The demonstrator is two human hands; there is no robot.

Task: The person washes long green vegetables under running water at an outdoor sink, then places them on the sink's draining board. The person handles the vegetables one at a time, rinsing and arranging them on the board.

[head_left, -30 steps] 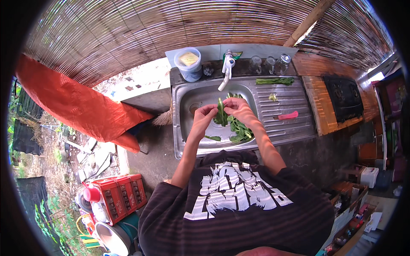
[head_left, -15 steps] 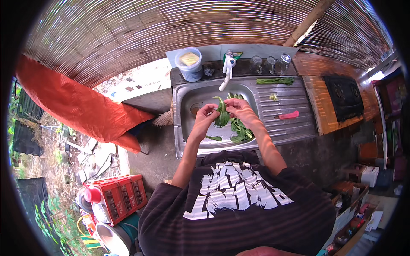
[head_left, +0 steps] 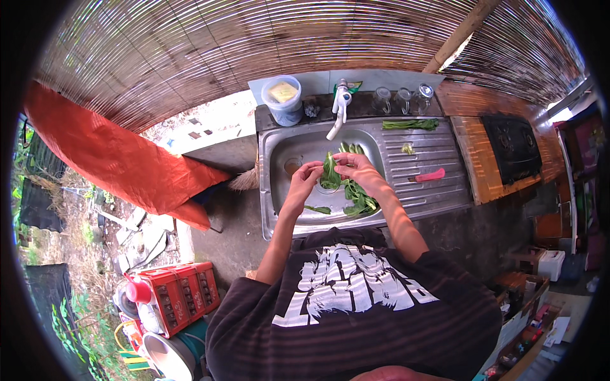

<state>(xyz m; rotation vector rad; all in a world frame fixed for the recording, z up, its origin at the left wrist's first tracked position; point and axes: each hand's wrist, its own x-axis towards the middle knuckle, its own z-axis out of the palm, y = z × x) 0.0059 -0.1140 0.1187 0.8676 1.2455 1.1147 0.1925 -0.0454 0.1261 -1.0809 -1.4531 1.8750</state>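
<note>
Here we've our bare L hand (head_left: 307,180) & bare R hand (head_left: 357,170) both pinching a dark-green leafy veg (head_left: 330,174) btwn them, up over the silver metal sink basin (head_left: 279,149), w/ open room twd its L rim (head_left: 265,184) & loose green leaves (head_left: 361,202) lying nr its R side.

A dark green leaf (head_left: 330,173), broad and crinkled, hangs roughly upright over the middle of the sink (head_left: 311,141) — its edges between the fingertips of the left hand (head_left: 307,178) and the right hand (head_left: 358,169). A heap of leafy greens (head_left: 361,202) lies along the sink's right side, pale stems toward its far edge, leaves bunched toward its near edge, partly hidden behind the right hand. One loose leaf (head_left: 318,209) — narrow-looking, dark green — lies flat near the sink's front.
</note>
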